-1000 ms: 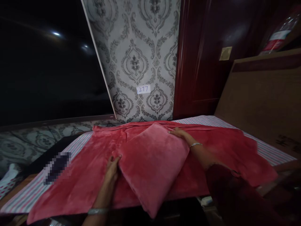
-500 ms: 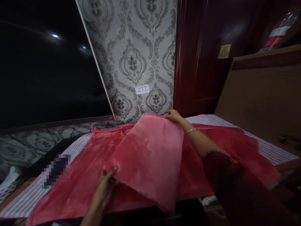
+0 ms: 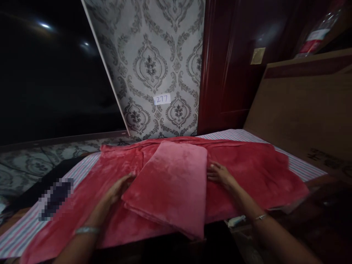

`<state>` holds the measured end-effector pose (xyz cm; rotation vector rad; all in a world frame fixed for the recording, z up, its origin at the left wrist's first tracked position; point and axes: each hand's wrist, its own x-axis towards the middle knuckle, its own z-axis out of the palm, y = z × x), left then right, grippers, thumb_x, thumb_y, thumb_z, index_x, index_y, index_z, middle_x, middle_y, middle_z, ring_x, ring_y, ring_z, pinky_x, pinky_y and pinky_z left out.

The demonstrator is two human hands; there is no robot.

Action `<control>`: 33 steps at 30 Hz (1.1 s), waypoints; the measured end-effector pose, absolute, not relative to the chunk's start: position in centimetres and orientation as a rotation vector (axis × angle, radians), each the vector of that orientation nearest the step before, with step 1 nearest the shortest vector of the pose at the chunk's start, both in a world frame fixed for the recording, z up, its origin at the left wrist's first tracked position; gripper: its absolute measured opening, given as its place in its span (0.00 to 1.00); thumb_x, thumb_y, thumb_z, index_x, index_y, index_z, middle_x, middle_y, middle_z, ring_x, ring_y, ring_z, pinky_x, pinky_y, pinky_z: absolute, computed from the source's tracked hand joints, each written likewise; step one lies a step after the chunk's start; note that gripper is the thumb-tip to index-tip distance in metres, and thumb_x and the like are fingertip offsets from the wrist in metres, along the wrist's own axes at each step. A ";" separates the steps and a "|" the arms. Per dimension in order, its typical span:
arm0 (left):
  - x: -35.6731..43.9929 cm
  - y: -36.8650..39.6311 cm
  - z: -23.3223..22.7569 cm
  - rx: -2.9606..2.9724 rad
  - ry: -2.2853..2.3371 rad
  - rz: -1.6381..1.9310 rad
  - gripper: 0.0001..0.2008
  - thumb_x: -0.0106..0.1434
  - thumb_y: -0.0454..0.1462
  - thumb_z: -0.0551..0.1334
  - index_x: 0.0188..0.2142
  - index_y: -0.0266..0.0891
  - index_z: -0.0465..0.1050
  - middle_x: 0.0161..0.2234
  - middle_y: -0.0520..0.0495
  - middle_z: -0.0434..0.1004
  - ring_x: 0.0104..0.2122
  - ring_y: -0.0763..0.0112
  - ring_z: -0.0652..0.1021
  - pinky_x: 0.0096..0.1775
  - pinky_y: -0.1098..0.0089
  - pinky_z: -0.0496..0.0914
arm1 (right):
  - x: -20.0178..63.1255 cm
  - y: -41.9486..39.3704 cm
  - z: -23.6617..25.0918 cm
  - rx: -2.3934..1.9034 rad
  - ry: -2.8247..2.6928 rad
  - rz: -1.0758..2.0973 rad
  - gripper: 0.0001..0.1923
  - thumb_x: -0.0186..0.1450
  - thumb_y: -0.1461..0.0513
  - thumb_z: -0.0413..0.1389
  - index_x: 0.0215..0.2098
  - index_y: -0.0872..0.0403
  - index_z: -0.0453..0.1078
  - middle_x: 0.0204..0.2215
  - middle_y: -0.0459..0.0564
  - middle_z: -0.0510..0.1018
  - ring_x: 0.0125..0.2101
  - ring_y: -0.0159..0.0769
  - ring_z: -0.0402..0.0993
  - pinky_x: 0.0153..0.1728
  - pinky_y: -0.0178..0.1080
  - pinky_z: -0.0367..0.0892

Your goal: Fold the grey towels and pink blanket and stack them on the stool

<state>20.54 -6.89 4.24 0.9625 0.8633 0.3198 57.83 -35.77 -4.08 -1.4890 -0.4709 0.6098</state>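
A pink plush pillow cover [image 3: 170, 187] lies flat on a red plush blanket [image 3: 247, 172] spread over a striped bed sheet [image 3: 305, 167]. My left hand [image 3: 119, 187] rests with fingers spread against the cover's left edge. Against its right edge rests my right hand [image 3: 218, 174], fingers apart, flat on the blanket. Neither hand grips anything. Both wrists carry a bangle.
A patterned grey wallpaper panel with a "277" label [image 3: 161, 99] stands behind the bed. A dark red wooden door [image 3: 231, 73] is at the back right, a brown headboard [image 3: 302, 106] on the right. A dark object [image 3: 35, 187] lies on the bed's left side.
The cover was lifted and turned over, my right hand carrying its far corner up, then laid flat. Both hands let go and now rest at its sides.
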 end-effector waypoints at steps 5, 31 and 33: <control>25.1 -5.1 5.7 1.003 0.814 0.126 0.17 0.56 0.40 0.70 0.44 0.32 0.79 0.33 0.37 0.85 0.32 0.51 0.84 0.36 0.59 0.79 | 55.4 -36.0 -4.9 -1.325 -0.433 0.844 0.27 0.57 0.47 0.63 0.52 0.46 0.69 0.35 0.51 0.81 0.31 0.41 0.78 0.39 0.50 0.75; 29.2 -7.7 4.4 1.256 0.805 0.251 0.13 0.54 0.39 0.73 0.35 0.32 0.81 0.28 0.40 0.84 0.27 0.59 0.82 0.34 0.65 0.75 | 54.8 -34.8 -0.9 -1.326 -0.404 0.797 0.21 0.50 0.53 0.66 0.41 0.50 0.74 0.42 0.56 0.84 0.47 0.55 0.80 0.49 0.54 0.75; 28.9 -7.8 3.1 1.230 0.802 0.193 0.16 0.52 0.41 0.74 0.36 0.31 0.81 0.30 0.39 0.84 0.28 0.57 0.82 0.34 0.65 0.75 | 54.7 -35.2 -2.2 -1.363 -0.391 0.798 0.21 0.51 0.50 0.66 0.40 0.49 0.74 0.43 0.56 0.84 0.49 0.55 0.79 0.50 0.55 0.74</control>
